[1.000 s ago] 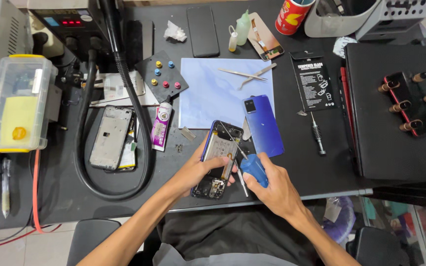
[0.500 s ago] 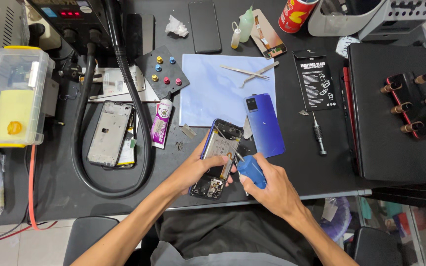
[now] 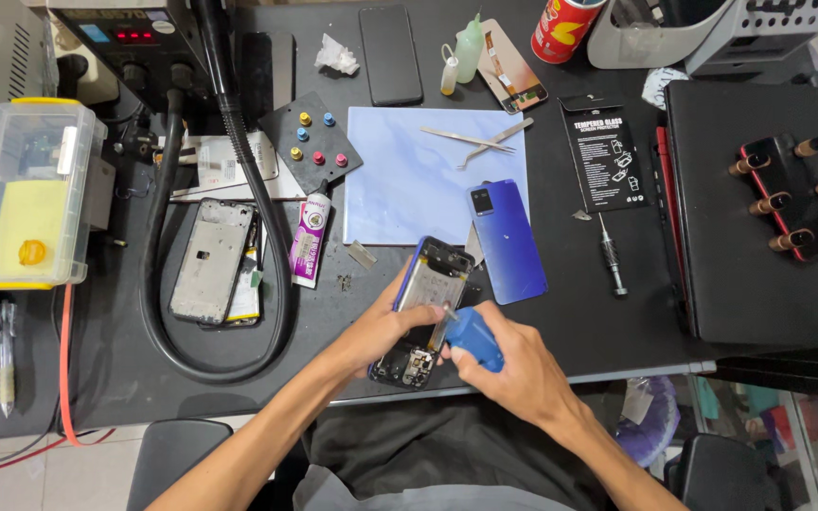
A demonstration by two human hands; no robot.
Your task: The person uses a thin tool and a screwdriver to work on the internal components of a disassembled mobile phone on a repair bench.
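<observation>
Blue plastic-handled screwdriver [image 3: 471, 338] sits clenched in the right hand [image 3: 513, 374], its tip on the opened black phone body with its blue rim [image 3: 425, 310]. The left hand [image 3: 379, 329] grips that phone's left edge, pinning it to the dark workbench [image 3: 617, 322]. Just right of the phone lies a glossy blue back cover [image 3: 507, 240].

Head view, steeply down, workbench [image 3: 617, 322] close
</observation>
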